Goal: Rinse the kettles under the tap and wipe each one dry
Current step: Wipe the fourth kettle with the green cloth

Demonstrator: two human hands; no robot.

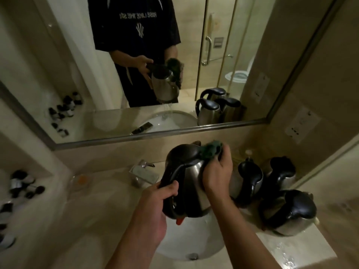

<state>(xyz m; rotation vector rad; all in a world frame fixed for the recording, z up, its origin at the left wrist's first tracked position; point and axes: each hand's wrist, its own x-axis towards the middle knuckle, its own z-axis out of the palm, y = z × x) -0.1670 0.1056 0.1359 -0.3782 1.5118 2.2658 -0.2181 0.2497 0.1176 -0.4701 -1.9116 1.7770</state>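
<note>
I hold a steel kettle point(191, 177) with a black lid and handle above the white sink point(196, 243). My left hand point(165, 193) grips the black handle. My right hand point(217, 171) presses a dark green cloth point(271, 150) against the kettle's side near the spout. The mirror shows water dripping from the kettle's base. Three more steel kettles stand on the counter to the right: one close by point(250, 181), one behind point(281, 171), one nearer the front point(293, 212). The tap point(143, 171) is left of the held kettle.
Small dark bottles point(23, 183) line the left ledge. A clear dish point(81, 180) sits left of the tap. A soap dispenser point(247, 155) stands against the back wall. The counter's front right point(285, 253) is wet. A wide mirror point(116, 117) spans the wall.
</note>
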